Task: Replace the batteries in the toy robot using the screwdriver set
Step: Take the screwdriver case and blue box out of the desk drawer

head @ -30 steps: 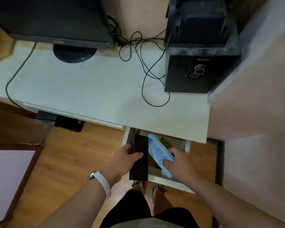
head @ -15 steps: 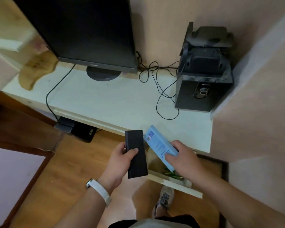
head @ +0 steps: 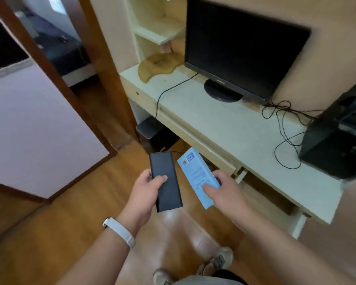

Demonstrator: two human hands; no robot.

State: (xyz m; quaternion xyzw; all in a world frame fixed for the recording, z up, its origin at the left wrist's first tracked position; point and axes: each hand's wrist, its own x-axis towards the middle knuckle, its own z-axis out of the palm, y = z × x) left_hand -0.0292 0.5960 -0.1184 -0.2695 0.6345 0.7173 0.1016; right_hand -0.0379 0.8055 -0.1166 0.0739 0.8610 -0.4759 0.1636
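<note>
My left hand (head: 144,193) grips a flat black rectangular case (head: 166,190) by its lower left edge, long side pointing away from me. My right hand (head: 224,191) holds a light blue flat box (head: 195,171) with a barcode label at its far end. Both are held side by side over the wooden floor, left of the desk. No toy robot is in sight.
A pale desk (head: 224,128) on the right carries a black monitor (head: 240,48), tangled cables (head: 284,124) and a black speaker (head: 337,140). Its drawer (head: 267,194) hangs open near my right hand. An open doorway with a wooden frame (head: 56,79) lies to the left.
Both hands lifted the black case and blue box out of the drawer and carried them left, away from the desk. My view has swung left toward the doorway.
</note>
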